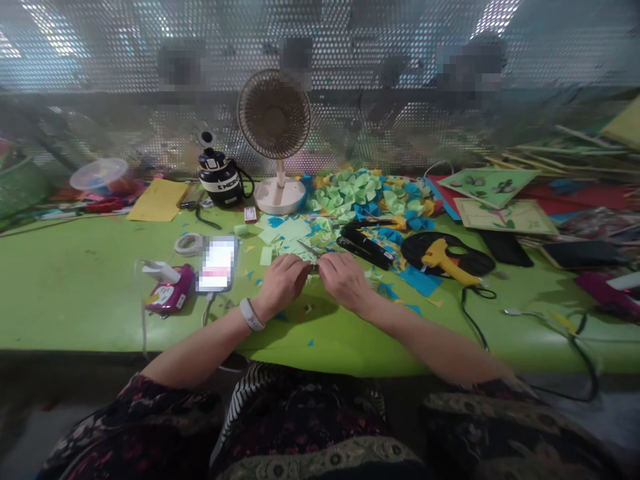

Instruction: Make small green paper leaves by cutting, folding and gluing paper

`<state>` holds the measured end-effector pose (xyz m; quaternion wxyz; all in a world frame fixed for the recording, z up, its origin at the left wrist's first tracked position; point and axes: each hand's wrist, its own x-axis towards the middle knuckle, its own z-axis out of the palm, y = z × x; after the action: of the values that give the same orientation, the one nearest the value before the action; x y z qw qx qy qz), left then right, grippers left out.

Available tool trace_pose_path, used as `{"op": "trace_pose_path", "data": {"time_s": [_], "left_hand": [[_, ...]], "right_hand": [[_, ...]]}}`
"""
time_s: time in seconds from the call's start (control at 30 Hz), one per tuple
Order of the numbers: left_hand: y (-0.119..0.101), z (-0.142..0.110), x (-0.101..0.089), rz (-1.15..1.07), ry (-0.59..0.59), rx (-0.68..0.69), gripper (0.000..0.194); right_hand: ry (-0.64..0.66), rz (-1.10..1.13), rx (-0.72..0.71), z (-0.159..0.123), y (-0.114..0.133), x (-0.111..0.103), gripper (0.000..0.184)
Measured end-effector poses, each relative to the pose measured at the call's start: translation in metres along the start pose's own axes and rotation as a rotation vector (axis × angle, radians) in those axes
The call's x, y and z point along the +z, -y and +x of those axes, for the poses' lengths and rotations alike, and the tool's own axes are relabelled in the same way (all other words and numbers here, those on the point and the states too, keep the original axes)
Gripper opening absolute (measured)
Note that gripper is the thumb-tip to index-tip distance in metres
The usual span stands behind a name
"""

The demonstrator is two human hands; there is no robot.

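Note:
Both hands meet low over the near middle of the green table, fingertips almost touching. My left hand [283,283], with a white band at the wrist, is closed in a pinch; whatever sits between its fingers is too small to make out. From the curled fingers of my right hand [345,283] a thin pointed blade, seemingly of scissors [307,249], sticks out toward the far left; the handles are hidden. Just beyond lie pale green paper pieces [290,230] and small blue and yellow scraps. A black stapler [365,245] rests right of the fingers.
Behind stand a fan [275,123], a black flask [220,180] and a heap of folded paper pieces [353,193]. A phone [217,264] and tape roll [189,244] lie left. To the right, a yellow glue gun [447,261] rests on a black holder, its cable trailing nearby.

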<state>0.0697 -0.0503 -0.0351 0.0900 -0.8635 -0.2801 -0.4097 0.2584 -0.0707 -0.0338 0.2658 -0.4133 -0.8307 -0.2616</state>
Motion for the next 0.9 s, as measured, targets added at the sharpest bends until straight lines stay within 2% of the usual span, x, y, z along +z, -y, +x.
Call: {"op": "trace_pose_path", "data": {"time_s": [0.3,0.57,0.7,0.9], "left_hand": [[-0.003,-0.002,0.004,-0.037,0.076,-0.098,0.018],[-0.001,-0.003,0.006,-0.041,0.09,-0.132,0.017],[0.0,0.0,0.006,-0.038,0.076,-0.132,0.019],[0.004,0.0,0.007,-0.011,0.084,-0.163,0.02]], "right_hand": [[0.11,0.095,0.072,0.001,-0.001,0.0,0.027],[0.102,0.23,0.121,0.001,0.006,0.002,0.03],[0.111,0.336,0.153,-0.001,0.012,0.004,0.037],[0.206,0.483,0.223,-0.008,0.022,0.006,0.059]]}}
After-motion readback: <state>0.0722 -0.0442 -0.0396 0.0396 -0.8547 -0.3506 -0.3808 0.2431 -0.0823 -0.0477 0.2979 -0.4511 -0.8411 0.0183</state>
